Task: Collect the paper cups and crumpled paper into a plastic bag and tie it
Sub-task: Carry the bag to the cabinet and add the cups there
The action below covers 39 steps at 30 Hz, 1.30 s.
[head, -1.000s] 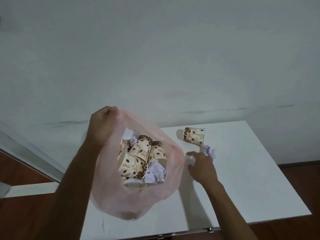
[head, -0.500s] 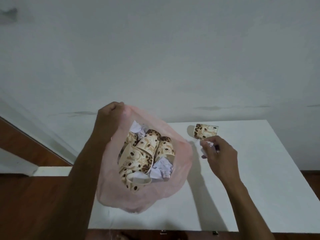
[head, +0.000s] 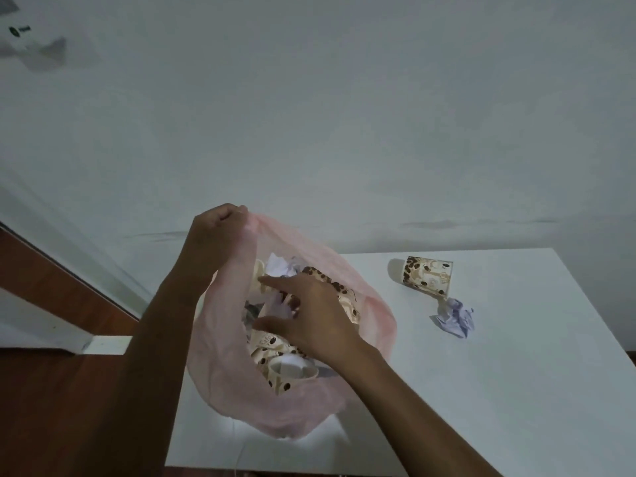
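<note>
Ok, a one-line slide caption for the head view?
Left hand holds pink plastic bag open, right hand over its mouth; one paper cup and crumpled paper remain on table.

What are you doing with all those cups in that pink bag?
A person is tidying up rubbish. The left hand grips the rim of a pink plastic bag to keep it open. The right hand is over the bag's mouth, fingers spread above the paper cups and crumpled paper inside. One paper cup lies on its side on the white table, with a crumpled paper ball beside it. The bag is not tied yet.
</note>
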Tool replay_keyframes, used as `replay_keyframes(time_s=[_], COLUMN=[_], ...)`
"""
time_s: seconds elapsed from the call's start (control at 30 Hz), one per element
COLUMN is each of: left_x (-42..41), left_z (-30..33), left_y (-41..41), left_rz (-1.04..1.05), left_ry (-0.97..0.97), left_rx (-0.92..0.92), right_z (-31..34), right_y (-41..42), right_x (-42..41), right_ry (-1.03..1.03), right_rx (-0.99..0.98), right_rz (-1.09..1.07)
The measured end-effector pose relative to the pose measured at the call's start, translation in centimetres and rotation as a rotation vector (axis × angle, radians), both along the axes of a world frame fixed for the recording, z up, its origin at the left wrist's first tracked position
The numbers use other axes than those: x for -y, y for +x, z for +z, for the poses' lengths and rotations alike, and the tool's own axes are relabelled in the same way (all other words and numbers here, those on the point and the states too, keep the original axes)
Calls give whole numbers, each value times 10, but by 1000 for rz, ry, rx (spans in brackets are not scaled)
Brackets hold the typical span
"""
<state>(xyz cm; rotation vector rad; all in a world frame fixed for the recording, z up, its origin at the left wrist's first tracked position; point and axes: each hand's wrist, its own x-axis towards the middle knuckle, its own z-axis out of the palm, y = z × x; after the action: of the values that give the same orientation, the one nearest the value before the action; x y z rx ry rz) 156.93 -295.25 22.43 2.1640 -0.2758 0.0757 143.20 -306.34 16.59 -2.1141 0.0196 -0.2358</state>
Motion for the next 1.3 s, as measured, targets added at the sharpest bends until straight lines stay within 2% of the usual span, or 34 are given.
replay_keyframes(time_s=[0.1, 0.23, 0.37, 0.43, 0.5, 0.6, 0.7, 0.8, 0.9, 1.13, 1.3], left_x=[-1, 0, 15, 26, 39, 55, 63, 67, 72, 81, 79], left_z=[-5, -8, -10, -11, -12, -16, -19, -24, -25, -23, -21], left_y=[3, 6, 0, -2, -7, -14, -15, -11, -10, -6, -4], left_rz=[-46, -63, -122, -106, -110, -130, -213, -259, -257, -259, -247], left_ry=[28, -22, -34, -52, -95, -155, -200, -217, -209, -242, -242], left_rx=[17, -41, -35, -42, -71, -79, -100, -124, -141, -133, -139], right_z=[5, 5, 3, -5, -23, -61, -91, -114, -136, -110, -66], right_y=[2, -13, -31, -36, -40, -55, -75, -85, -90, -101, -98], right_x=[0, 29, 70, 90, 114, 146, 163, 168, 168, 159, 149], right_ry=[92, 214, 231, 180, 86, -116, -215, -234, -286, -74, 85], right_rx=[-10, 75, 254, 265, 165, -221, -499, -606, -517, -402, -153], right_rz=[-8, -135, -452, -654, -804, -929, -931, -878, -845, -771, -798])
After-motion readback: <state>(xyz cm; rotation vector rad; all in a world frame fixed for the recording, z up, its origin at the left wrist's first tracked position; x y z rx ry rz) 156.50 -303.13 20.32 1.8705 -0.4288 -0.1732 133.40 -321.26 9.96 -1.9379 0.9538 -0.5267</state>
